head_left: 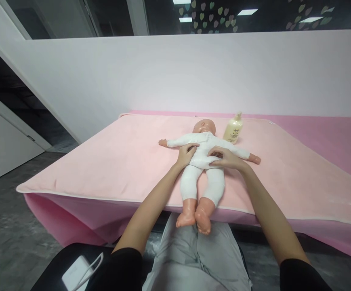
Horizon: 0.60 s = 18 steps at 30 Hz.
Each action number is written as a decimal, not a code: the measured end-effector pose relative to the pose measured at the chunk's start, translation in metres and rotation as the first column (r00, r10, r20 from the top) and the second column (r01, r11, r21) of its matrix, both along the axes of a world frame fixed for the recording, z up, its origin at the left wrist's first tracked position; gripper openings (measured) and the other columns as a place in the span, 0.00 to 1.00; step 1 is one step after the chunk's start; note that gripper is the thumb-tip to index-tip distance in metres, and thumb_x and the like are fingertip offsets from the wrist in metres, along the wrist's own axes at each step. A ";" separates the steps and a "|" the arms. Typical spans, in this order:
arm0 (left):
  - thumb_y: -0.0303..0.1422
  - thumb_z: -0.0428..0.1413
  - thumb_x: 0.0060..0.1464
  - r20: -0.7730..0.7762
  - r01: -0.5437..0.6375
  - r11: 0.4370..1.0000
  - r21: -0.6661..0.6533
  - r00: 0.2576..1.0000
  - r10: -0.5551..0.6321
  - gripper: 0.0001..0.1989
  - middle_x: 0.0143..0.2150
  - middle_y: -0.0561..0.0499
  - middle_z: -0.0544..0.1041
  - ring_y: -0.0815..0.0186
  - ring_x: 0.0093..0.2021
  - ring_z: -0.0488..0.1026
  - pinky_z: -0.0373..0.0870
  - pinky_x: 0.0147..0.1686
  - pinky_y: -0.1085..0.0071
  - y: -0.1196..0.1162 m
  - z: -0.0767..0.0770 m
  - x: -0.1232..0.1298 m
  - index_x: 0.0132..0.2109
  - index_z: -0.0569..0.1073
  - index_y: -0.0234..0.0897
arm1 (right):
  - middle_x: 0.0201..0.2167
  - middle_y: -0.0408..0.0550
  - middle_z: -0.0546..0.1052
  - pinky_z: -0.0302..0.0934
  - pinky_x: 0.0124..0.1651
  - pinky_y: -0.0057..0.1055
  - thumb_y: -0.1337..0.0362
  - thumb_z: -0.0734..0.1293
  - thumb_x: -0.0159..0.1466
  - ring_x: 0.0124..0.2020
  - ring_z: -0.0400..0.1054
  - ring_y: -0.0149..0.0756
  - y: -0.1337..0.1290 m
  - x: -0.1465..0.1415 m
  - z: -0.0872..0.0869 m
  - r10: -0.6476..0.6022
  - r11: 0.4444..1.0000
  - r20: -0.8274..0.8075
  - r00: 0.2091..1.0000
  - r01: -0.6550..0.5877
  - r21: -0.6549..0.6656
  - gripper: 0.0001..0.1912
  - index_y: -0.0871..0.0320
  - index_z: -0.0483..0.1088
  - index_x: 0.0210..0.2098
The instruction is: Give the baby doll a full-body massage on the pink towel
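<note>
White cloth clothes the doll (204,127), a long-sleeved top (204,141) above and matching leggings (190,184) below. It lies on its back on a pale pink blanket (102,161) spread over the bench (329,141), head pointing away, arms flung wide, bare feet jutting past the near edge above the person's grey trousers (175,250).

Both hands rest at its middle, one on either side. The left hand (187,155) has its grip against the flank of the top, fingers bent and close to the thumb; whether they pinch cloth, I cannot tell. The right hand (228,158) arches at the opposite side near the hem, a gap showing between thumb and forefinger; whether the tips hold fabric is likewise unclear.

Just beyond the doll's outstretched arm on the right, a yellowish pump bottle (232,130) stands on the blanket, near the head.
</note>
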State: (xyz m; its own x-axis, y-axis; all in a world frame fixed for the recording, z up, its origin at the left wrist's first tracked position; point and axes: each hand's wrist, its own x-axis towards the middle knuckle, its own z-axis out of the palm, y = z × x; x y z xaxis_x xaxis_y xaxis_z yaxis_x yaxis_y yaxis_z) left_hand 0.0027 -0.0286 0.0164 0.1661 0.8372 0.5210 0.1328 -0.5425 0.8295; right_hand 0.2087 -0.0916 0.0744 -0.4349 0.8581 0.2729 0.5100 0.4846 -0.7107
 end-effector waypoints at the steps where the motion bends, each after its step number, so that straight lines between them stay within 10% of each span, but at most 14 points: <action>1: 0.30 0.53 0.54 0.019 0.011 1.000 -0.018 1.000 -0.011 0.10 0.43 0.48 0.80 0.62 0.45 0.75 0.68 0.51 0.63 0.000 0.001 0.000 0.40 0.78 0.35 | 0.35 0.48 0.76 0.64 0.45 0.38 0.56 0.72 0.51 0.39 0.69 0.41 0.002 -0.001 -0.003 -0.009 1.000 -0.038 0.999 0.009 -0.016 0.14 0.57 0.75 0.34; 11: 0.37 0.62 0.46 0.030 0.337 0.922 -0.193 0.941 -0.338 0.17 0.51 0.46 0.77 0.57 0.56 0.69 0.63 0.59 0.59 -0.007 0.020 -0.010 0.45 0.78 0.38 | 0.27 0.46 0.75 0.64 0.41 0.35 0.59 0.73 0.47 0.34 0.69 0.38 0.010 -0.001 -0.010 -0.016 0.991 -0.198 0.980 -0.010 -0.131 0.11 0.60 0.74 0.24; 15: 0.34 0.64 0.42 -0.124 0.245 0.958 -0.149 0.956 -0.264 0.16 0.46 0.46 0.79 0.57 0.51 0.73 0.65 0.57 0.58 -0.009 0.020 -0.011 0.41 0.79 0.37 | 0.33 0.47 0.76 0.64 0.41 0.34 0.55 0.73 0.49 0.36 0.69 0.37 0.014 0.003 -0.010 -0.027 0.989 -0.300 0.954 -0.019 -0.150 0.16 0.59 0.75 0.33; 18: 0.32 0.63 0.41 -0.085 0.148 0.981 -0.126 0.984 -0.160 0.08 0.36 0.46 0.80 0.60 0.41 0.76 0.71 0.49 0.59 -0.009 0.015 -0.006 0.32 0.78 0.35 | 0.36 0.48 0.75 0.65 0.36 0.32 0.47 0.69 0.54 0.32 0.68 0.33 0.026 0.010 -0.012 -0.244 0.964 -0.604 0.759 0.259 -0.063 0.22 0.57 0.73 0.40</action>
State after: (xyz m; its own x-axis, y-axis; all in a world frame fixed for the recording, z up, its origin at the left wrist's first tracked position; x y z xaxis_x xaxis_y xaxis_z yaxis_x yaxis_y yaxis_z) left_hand -0.0035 -0.0375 0.0316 0.3413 0.8529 0.3950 0.1360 -0.4607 0.8771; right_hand 0.2183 -0.0658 0.0628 0.0553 0.9034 0.4252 0.0885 0.4197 -0.9033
